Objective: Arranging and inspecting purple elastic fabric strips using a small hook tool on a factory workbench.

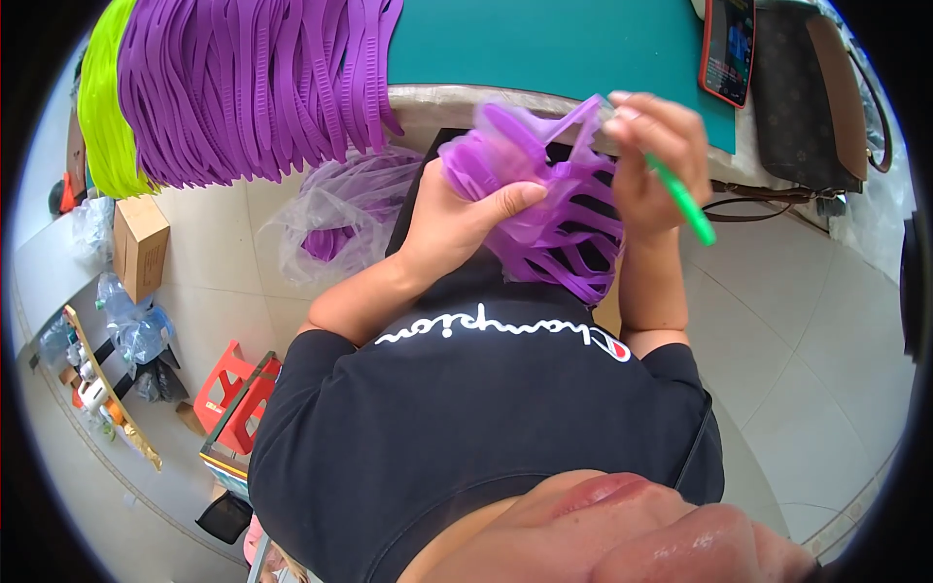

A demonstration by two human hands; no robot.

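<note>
My left hand [452, 219] is closed around a bunch of purple ridged rubber straps [573, 257], thumb on top, held over my lap just off the table's front edge. The loops hang down in front of my black shirt. In my right hand [666, 146] is a slim green-handled tool [685, 199]. Its handle sticks out below my fingers, and I cannot make out its tip. The fingertips of that hand are at the upper end of one strap, which is stretched up from the bunch. The upper part of the bunch is blurred.
Many purple straps [243, 87] hang over the table edge at left, beside yellow-green ones [102, 97]. Below lies a clear plastic bag [340, 214] with purple pieces. A phone [727, 49] and brown bag [812, 97] are at right on the green mat [544, 49]. A red stool [233, 394] stands left.
</note>
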